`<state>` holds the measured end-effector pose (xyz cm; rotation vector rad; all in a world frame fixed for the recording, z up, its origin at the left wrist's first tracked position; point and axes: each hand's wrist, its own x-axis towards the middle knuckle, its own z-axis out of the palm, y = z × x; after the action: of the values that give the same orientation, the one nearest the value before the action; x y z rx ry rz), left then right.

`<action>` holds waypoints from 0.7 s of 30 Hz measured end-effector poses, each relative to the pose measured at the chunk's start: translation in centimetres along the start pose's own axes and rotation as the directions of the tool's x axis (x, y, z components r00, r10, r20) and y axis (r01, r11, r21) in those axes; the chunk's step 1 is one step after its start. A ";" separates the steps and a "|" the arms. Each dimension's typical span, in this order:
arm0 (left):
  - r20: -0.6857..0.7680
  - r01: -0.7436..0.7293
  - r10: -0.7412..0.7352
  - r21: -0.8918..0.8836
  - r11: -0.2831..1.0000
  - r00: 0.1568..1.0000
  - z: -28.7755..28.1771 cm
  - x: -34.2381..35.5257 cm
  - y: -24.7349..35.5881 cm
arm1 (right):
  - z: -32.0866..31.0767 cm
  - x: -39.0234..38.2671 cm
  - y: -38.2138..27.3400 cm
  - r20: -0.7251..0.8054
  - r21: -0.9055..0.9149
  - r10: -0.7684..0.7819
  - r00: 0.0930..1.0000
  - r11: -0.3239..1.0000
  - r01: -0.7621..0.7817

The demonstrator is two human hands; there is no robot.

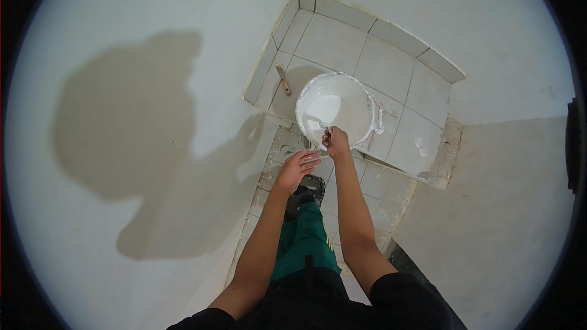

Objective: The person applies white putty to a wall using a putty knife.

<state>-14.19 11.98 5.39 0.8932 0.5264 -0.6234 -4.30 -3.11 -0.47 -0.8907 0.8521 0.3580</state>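
A white bucket with white, smeared rim and wire handle stands on the tiled ledge, holding white liquid or paste. My right hand is closed around a small tool over the bucket's near side; the tool's light end shows above the white contents, the rest is hidden in my fingers. My left hand is open, fingers stretched toward the right, just below the bucket's front rim. A putty knife with a wooden handle lies on the tiles left of the bucket.
The tiled ledge has a short tiled skirting along its back. A lower tiled floor holds my green-trousered legs and dark shoe. Pale walls rise on both sides, with my shadow on the left wall. A dark edge shows at far right.
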 end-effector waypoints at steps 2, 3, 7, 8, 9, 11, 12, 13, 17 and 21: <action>0.020 -0.016 0.016 -0.019 1.000 1.000 0.3 0.2 0.1 | 0.2 1.9 0.3 -0.033 0.001 0.041 0.999 0.999 -0.041; 0.017 -0.016 0.016 -0.016 1.000 1.000 0.3 0.3 0.2 | 0.2 2.9 0.3 -0.031 0.003 0.044 0.999 0.999 -0.044; 0.054 0.001 0.000 -0.036 0.999 0.999 1.1 1.0 0.5 | -1.1 7.5 1.1 -0.080 0.065 0.109 0.991 0.992 -0.104; 0.064 0.008 -0.005 -0.040 0.999 0.998 1.3 1.2 0.6 | -1.5 8.2 1.2 -0.073 0.095 0.131 0.989 0.988 -0.124; 0.074 0.012 -0.009 -0.040 0.999 0.997 1.7 1.4 0.6 | -2.2 8.7 1.0 -0.081 0.097 0.123 0.989 0.989 -0.115; 0.072 -0.003 0.006 -0.037 0.999 0.997 1.5 1.2 0.7 | -1.6 8.0 1.0 -0.061 0.124 0.142 0.988 0.983 -0.134; 0.073 -0.001 0.003 -0.038 0.999 0.997 1.7 1.3 0.6 | -1.9 7.4 0.8 -0.064 0.124 0.143 0.988 0.983 -0.134; 0.055 0.003 -0.001 -0.044 0.999 0.998 1.4 1.2 0.7 | -1.5 6.1 0.8 -0.017 0.124 0.120 0.993 0.985 -0.117; 0.023 -0.007 0.008 -0.053 0.999 1.000 1.2 1.5 0.4 | -1.4 -1.5 -0.6 0.044 -0.045 0.028 0.999 0.999 -0.026; 0.009 -0.024 0.025 -0.050 0.998 1.000 1.5 1.7 0.1 | -2.5 -7.4 -0.7 0.032 0.044 -0.043 0.999 0.998 0.041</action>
<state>-12.67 10.33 5.12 0.8478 0.5200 -0.5897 -9.80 -5.03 4.78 -0.8590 0.8070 0.3159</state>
